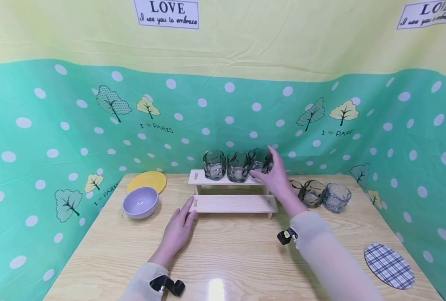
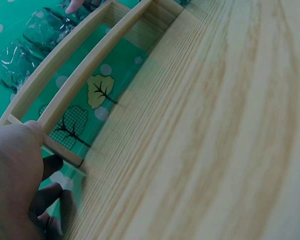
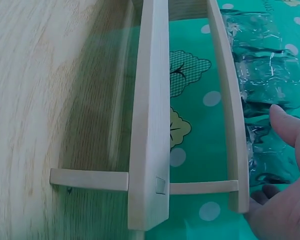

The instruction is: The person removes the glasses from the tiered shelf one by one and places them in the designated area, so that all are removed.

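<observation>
On the upper board of a two-tier wooden rack [image 1: 233, 204] stand three smoky, dimpled drinking glasses in a row. The left glass [image 1: 214, 166] and the middle glass [image 1: 238, 168] stand close together. My right hand [image 1: 276, 177] grips the right glass [image 1: 259, 161], thumb in front and a finger round its far side. In the right wrist view, that glass [image 3: 270, 160] sits between thumb and fingers at the board's end. My left hand [image 1: 179, 225] holds the left end of the lower board, its thumb on the front corner and fingers beside the leg [image 2: 65, 151].
More glasses [image 1: 314, 194] stand on the table right of the rack, partly behind my right forearm; one [image 1: 337, 197] is paler. A lilac bowl [image 1: 141, 202] and yellow plate [image 1: 147, 182] are at left. A checked oval mat [image 1: 389, 266] lies at right. Polka-dot cloth [image 1: 215, 113] surrounds the table.
</observation>
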The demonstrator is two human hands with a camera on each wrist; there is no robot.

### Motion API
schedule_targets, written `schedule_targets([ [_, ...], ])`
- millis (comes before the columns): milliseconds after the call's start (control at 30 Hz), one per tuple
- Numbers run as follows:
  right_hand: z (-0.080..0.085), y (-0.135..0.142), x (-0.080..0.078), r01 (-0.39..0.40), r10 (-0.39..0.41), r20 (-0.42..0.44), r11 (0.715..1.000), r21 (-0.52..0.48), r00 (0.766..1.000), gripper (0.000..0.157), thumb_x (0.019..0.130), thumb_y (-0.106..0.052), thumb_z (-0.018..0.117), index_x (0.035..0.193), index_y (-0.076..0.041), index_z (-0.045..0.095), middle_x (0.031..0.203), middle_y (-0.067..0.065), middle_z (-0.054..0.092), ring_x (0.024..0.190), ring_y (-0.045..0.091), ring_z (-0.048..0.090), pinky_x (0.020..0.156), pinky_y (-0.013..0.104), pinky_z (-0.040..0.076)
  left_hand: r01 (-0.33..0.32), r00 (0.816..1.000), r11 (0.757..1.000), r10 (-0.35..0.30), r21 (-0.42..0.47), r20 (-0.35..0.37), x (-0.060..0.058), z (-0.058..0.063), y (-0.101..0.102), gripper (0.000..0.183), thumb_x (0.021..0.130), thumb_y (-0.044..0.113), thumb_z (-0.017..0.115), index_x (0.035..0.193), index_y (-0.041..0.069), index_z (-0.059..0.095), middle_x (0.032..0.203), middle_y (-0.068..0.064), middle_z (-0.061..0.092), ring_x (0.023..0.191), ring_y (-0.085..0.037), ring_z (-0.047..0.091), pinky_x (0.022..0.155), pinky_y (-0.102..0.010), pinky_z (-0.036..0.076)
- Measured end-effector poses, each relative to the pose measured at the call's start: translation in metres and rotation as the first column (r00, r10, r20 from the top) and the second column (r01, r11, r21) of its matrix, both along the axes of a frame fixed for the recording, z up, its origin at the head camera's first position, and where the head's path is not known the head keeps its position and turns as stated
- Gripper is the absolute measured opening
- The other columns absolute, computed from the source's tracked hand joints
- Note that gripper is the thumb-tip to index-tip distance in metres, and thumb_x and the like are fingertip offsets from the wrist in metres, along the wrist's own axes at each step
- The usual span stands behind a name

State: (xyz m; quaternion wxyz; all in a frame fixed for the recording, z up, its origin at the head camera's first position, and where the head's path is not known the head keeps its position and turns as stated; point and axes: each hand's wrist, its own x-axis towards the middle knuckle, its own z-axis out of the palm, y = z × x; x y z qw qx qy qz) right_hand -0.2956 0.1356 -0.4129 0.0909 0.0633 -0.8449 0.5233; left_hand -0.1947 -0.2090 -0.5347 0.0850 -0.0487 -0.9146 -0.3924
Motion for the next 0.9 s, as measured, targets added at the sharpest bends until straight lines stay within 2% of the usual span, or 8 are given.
schedule_targets([
  [200,-0.0025,-0.0031,-0.0024,-0.009,0.009,0.024,0.999,-0.032,1.0,0.114,0.096,-0.029,0.09,0.178,-0.039,0.011,0.185,0.004,0.011,0.167,0.041,0.016,0.132,0.067,0.02,0.004,1.0,1.0,-0.004,-0.001,0.002,-0.0008,0.0001,0.0003,0.057,0.12,0.034,0.05,0.174,0.021,0.038,0.166,-0.015,0.052,0.156,-0.054,0.036,0.131,-0.068,0.025],
  [633,-0.0067,-0.0042,-0.0062,-0.006,0.007,0.025,1.0,-0.014,1.0,0.106,0.1,-0.029,0.086,0.178,-0.035,0.014,0.183,0.01,0.016,0.165,0.043,0.022,0.131,0.066,0.026,-0.006,1.0,1.0,0.005,0.002,0.031,0.0014,0.0007,0.0005,0.058,0.12,0.039,0.047,0.175,0.024,0.036,0.168,-0.014,0.05,0.157,-0.057,0.032,0.128,-0.072,0.027],
  [767,-0.0047,-0.0059,-0.0054,0.012,-0.012,0.029,1.0,-0.015,1.0,0.107,0.099,-0.027,0.088,0.178,-0.033,0.015,0.182,0.012,0.021,0.163,0.045,0.026,0.131,0.065,0.029,-0.002,0.999,1.0,0.001,0.006,0.036,0.0008,0.0001,0.0002,0.058,0.12,0.037,0.048,0.175,0.024,0.035,0.169,-0.014,0.049,0.158,-0.057,0.031,0.129,-0.072,0.025],
  [900,-0.0027,-0.0055,-0.004,0.025,-0.024,0.034,0.999,-0.035,0.999,0.109,0.096,-0.026,0.09,0.177,-0.032,0.018,0.176,0.013,0.035,0.158,0.045,0.037,0.128,0.063,0.035,-0.001,0.999,1.0,0.0,0.011,0.039,-0.0003,-0.0003,-0.0004,0.058,0.12,0.037,0.049,0.175,0.025,0.035,0.169,-0.013,0.048,0.158,-0.056,0.031,0.129,-0.071,0.025],
])
